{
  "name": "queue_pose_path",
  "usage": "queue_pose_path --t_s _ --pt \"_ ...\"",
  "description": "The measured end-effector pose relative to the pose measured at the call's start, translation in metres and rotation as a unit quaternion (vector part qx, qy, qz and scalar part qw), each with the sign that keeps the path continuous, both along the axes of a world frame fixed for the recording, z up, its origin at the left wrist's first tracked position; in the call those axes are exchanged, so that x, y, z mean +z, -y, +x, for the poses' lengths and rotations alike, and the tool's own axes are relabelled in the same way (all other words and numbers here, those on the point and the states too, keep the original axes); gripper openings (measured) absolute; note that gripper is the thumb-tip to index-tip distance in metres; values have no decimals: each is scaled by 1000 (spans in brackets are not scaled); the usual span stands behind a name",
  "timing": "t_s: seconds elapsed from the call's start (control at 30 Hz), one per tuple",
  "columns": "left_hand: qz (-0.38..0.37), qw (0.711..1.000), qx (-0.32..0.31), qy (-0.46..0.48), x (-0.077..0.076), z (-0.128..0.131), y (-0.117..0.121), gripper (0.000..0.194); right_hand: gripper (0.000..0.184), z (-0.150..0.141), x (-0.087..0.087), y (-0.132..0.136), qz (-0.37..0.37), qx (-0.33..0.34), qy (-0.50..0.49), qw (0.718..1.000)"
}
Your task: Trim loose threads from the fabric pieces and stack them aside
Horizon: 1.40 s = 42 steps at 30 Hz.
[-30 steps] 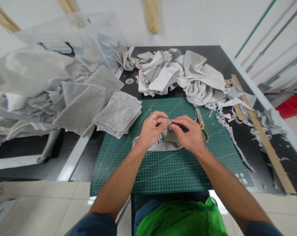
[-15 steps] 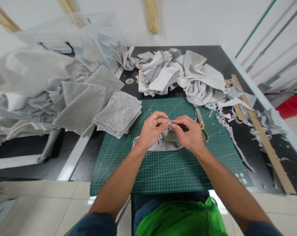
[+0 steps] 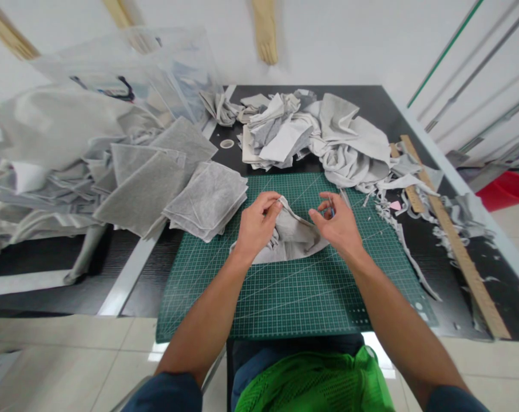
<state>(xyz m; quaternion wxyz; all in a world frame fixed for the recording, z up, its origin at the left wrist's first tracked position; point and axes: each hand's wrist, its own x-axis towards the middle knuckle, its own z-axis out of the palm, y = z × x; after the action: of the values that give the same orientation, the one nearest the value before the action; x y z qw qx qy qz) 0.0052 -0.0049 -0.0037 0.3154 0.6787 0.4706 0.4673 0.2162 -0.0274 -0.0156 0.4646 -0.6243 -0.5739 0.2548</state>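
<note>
My left hand (image 3: 256,226) pinches the raised edge of a grey fabric piece (image 3: 293,232) between thumb and fingertips. The rest of that cloth lies bunched and folded on the green cutting mat (image 3: 285,303). My right hand (image 3: 339,223) is just to the right of the cloth, its thumb apart from the curled fingers. Something small and metallic shows among those fingers, too small to name. Behind this hand a blade of the scissors (image 3: 345,197) sticks out on the mat, the handles hidden.
Left of the mat sit stacked grey fabric squares (image 3: 208,197) and a large fabric heap (image 3: 62,131) before a clear plastic bin (image 3: 177,74). More crumpled cloth (image 3: 353,137) lies at the back. A wooden ruler (image 3: 460,246), scraps and a tape roll (image 3: 227,143) are on the table.
My hands were together at the fabric edge. My right hand has let go and moved right, now covering the scissors' handles. My left hand still grips the cloth, whose edge is more spread out.
</note>
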Motion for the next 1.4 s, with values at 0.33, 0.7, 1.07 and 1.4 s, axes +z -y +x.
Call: queue_pose_path --t_s 0.33,0.7,1.07,1.4 --pt "-57 990 11 126 7 -18 -10 14 39 4 -5 -4 -64 172 162 970" --pt "-231 855 45 463 11 -24 -26 19 45 -2 -13 -6 -89 29 -18 995" --pt "-289 853 19 434 -4 -36 -39 43 40 1 -26 -13 -68 15 -131 989" --pt "-184 979 66 58 -35 -25 -32 80 64 15 -32 -15 -25 -29 92 995"
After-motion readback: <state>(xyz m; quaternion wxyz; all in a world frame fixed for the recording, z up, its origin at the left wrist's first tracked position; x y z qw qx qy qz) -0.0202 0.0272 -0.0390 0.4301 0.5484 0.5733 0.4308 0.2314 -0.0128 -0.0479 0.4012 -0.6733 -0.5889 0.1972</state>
